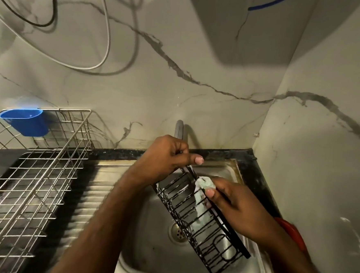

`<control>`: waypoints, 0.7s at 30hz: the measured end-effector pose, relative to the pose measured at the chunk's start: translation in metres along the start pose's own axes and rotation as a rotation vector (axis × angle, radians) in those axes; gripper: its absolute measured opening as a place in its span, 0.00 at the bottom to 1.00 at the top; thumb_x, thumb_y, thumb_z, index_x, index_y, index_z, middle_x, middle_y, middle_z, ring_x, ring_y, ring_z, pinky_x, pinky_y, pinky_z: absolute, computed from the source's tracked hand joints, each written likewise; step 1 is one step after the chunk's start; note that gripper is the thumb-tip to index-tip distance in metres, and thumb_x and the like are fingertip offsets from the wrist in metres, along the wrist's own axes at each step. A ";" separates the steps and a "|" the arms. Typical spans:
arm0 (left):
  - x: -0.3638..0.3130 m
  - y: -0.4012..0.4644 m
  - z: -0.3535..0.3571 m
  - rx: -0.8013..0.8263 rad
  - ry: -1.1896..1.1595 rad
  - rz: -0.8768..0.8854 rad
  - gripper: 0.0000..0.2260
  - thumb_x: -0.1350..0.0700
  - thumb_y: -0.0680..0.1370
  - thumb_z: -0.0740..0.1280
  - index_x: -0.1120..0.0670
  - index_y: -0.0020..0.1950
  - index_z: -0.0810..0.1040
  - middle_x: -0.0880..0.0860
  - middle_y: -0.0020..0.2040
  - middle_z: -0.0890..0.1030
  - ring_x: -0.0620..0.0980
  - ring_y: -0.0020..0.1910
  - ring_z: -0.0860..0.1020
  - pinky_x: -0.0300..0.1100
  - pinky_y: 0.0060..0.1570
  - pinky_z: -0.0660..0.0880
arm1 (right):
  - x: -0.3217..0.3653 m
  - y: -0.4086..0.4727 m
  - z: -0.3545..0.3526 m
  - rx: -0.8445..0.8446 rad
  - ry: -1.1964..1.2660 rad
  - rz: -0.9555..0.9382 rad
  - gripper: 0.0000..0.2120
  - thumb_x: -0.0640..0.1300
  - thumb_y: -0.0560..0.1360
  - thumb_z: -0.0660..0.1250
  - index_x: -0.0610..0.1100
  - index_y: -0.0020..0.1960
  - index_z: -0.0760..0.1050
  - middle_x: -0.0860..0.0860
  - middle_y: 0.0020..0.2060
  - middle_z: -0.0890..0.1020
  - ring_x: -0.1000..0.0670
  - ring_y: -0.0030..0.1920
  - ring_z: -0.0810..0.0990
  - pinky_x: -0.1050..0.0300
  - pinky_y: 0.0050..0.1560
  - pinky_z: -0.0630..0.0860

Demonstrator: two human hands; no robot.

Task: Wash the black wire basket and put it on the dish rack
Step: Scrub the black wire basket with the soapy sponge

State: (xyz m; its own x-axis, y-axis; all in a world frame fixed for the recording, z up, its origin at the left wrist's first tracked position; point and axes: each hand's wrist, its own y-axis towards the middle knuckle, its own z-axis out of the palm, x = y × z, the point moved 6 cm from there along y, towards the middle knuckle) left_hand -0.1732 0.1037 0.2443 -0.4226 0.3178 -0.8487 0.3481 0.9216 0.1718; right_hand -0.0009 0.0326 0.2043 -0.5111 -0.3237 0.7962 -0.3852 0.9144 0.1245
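- The left hand [165, 154] grips the far end of the black wire basket [201, 221], fingers curled round its top rim, thumb stretched out toward the right.
- The basket hangs tilted over the steel sink [145, 251], its long side running from the left hand down toward the person; streaks of white suds cling to the wires.
- The right hand [240, 206] pinches a pale green sponge [203, 186], foamy and folded, and presses it against the basket's upper rim just below the left hand's thumb; part of the sponge shows through the wires inside the basket.
- Below both hands the sink's drain [177, 232] is partly covered by the basket's lower edge.
- Behind the left hand a grey tap [179, 128] rises from the back of the counter; whether water runs cannot be told.
- Well to the left of the left hand stands a steel wire dish rack [33, 175], with nothing seen on its grid.
- A blue plastic cup [24, 121] hooks onto the rack's far rim.
- Between the rack and the left forearm lies the sink's ribbed drainboard [94, 194].
- Just beyond the right wrist, a red object [291, 231] peeks out at the sink's right edge; what it is cannot be told.
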 end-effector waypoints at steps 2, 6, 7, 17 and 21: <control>-0.002 -0.001 -0.005 -0.022 0.000 0.002 0.19 0.43 0.69 0.76 0.50 0.27 0.71 0.53 0.26 0.70 0.47 0.28 0.69 0.39 0.34 0.69 | -0.008 -0.006 0.000 0.018 -0.088 -0.014 0.18 0.60 0.82 0.55 0.50 0.48 0.77 0.54 0.39 0.81 0.56 0.40 0.80 0.51 0.43 0.78; -0.007 -0.002 -0.004 -0.016 -0.004 0.035 0.21 0.45 0.69 0.77 0.58 0.30 0.73 0.58 0.27 0.72 0.46 0.28 0.69 0.35 0.32 0.68 | -0.008 -0.002 0.004 -0.023 -0.100 -0.037 0.20 0.60 0.81 0.54 0.46 0.47 0.76 0.50 0.39 0.80 0.49 0.41 0.80 0.43 0.43 0.77; -0.009 -0.002 -0.002 -0.009 -0.010 0.048 0.23 0.44 0.68 0.76 0.61 0.31 0.73 0.60 0.28 0.72 0.47 0.28 0.69 0.36 0.32 0.68 | -0.004 0.001 0.005 -0.036 -0.063 -0.046 0.17 0.57 0.81 0.56 0.46 0.48 0.77 0.50 0.40 0.81 0.49 0.42 0.80 0.43 0.45 0.78; -0.021 -0.009 -0.002 -0.048 -0.027 0.100 0.24 0.44 0.68 0.75 0.66 0.34 0.77 0.63 0.32 0.76 0.47 0.30 0.71 0.32 0.31 0.68 | 0.001 0.015 -0.009 -0.266 0.283 0.002 0.17 0.33 0.80 0.63 0.51 0.61 0.81 0.57 0.52 0.85 0.56 0.53 0.83 0.61 0.53 0.79; -0.019 -0.010 -0.013 -0.121 0.014 0.103 0.25 0.43 0.68 0.75 0.67 0.37 0.79 0.67 0.36 0.80 0.60 0.33 0.76 0.35 0.34 0.71 | -0.012 0.003 -0.015 -0.318 0.267 -0.037 0.18 0.32 0.78 0.67 0.52 0.59 0.83 0.55 0.55 0.85 0.52 0.58 0.82 0.48 0.60 0.79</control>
State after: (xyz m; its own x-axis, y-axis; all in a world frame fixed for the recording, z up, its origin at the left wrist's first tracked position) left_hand -0.1795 0.0912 0.2648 -0.4022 0.4142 -0.8165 0.2870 0.9039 0.3172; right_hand 0.0157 0.0429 0.2044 -0.2676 -0.3219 0.9082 -0.1218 0.9463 0.2995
